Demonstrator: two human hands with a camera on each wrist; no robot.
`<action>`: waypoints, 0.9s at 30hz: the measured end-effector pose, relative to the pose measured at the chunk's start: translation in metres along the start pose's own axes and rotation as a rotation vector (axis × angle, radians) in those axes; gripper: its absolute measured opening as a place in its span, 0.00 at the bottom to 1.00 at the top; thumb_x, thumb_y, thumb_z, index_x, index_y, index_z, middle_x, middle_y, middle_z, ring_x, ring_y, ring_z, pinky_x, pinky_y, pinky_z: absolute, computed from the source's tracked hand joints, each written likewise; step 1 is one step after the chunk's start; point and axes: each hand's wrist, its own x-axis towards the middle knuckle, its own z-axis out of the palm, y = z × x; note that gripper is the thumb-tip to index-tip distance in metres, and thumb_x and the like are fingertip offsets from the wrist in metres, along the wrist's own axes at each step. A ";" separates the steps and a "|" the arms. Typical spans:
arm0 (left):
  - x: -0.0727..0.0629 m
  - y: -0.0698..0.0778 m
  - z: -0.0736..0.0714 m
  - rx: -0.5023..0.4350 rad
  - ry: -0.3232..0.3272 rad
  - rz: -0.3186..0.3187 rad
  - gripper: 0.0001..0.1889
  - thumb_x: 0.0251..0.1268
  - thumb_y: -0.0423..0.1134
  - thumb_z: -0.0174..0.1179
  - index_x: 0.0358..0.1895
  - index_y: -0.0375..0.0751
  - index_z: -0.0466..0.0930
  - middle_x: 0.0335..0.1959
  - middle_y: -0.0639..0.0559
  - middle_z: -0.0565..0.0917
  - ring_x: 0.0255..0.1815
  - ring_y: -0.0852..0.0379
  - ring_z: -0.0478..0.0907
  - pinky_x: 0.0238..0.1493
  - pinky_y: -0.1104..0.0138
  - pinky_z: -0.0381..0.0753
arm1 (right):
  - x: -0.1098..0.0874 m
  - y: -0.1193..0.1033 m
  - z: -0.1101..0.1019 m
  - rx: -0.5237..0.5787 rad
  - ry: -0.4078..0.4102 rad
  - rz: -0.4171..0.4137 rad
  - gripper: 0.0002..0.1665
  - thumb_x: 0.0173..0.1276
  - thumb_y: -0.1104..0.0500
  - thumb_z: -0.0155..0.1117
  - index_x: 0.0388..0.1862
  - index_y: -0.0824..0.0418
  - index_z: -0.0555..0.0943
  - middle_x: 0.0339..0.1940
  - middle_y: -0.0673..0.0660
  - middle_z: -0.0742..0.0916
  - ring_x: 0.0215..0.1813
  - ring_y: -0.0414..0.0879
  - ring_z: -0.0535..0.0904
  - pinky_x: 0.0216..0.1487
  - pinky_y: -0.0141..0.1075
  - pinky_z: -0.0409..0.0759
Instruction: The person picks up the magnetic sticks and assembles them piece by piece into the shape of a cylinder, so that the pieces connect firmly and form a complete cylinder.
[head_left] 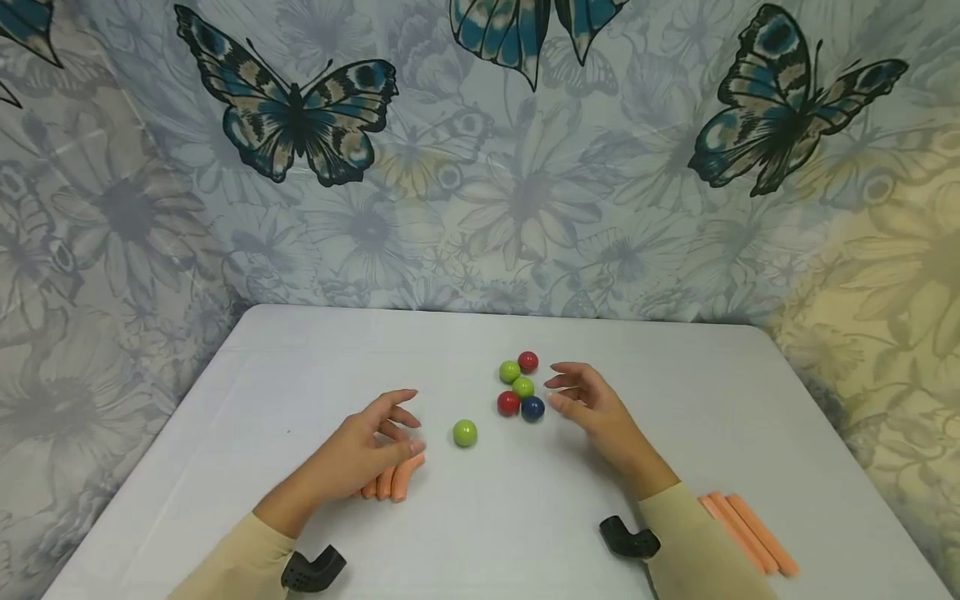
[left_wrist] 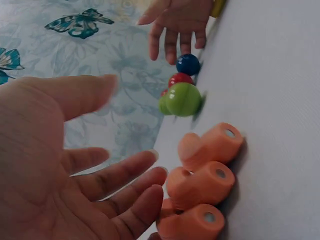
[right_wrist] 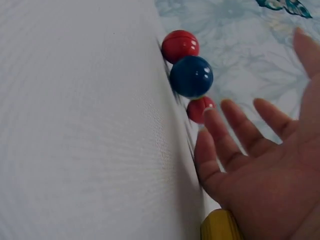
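Observation:
My left hand [head_left: 360, 450] hovers over several curved orange pieces [head_left: 401, 477], its fingers loosely spread and holding nothing. In the left wrist view these orange pieces [left_wrist: 207, 182] lie side by side, each with a small silver disc on its end. A lone green ball [head_left: 465, 432] sits between the hands. My right hand [head_left: 596, 412] stands on its edge beside a cluster, fingers relaxed, palm facing the balls. That cluster has two red balls [head_left: 508, 403], two green balls [head_left: 522, 387] and a dark blue ball [head_left: 532, 408], the one nearest the right fingertips.
Three straight orange sticks [head_left: 750, 533] lie beside the right forearm on the white table [head_left: 480, 533]. Black curved devices [head_left: 313, 570] are worn at both wrists. A butterfly-patterned wall covering [head_left: 525, 208] rises behind the table's far edge.

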 end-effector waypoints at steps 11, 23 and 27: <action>0.003 -0.006 0.024 0.422 0.040 0.071 0.12 0.68 0.31 0.76 0.52 0.40 0.88 0.39 0.60 0.82 0.37 0.60 0.75 0.40 0.64 0.78 | 0.002 0.005 0.013 -0.231 -0.031 0.040 0.22 0.71 0.58 0.81 0.60 0.59 0.84 0.56 0.53 0.86 0.57 0.52 0.83 0.60 0.52 0.79; 0.004 -0.009 0.033 0.413 0.165 0.214 0.04 0.74 0.40 0.75 0.42 0.55 0.89 0.36 0.69 0.81 0.40 0.64 0.78 0.40 0.66 0.81 | 0.001 0.005 0.026 -0.411 -0.025 -0.057 0.20 0.67 0.59 0.85 0.54 0.59 0.87 0.48 0.50 0.87 0.52 0.49 0.81 0.57 0.50 0.81; 0.004 -0.006 0.036 0.272 0.153 0.284 0.04 0.77 0.38 0.72 0.46 0.54 0.88 0.42 0.66 0.84 0.43 0.63 0.82 0.43 0.63 0.85 | 0.002 0.004 0.029 -0.454 -0.002 -0.044 0.18 0.68 0.59 0.84 0.52 0.59 0.86 0.47 0.50 0.87 0.51 0.49 0.81 0.56 0.49 0.82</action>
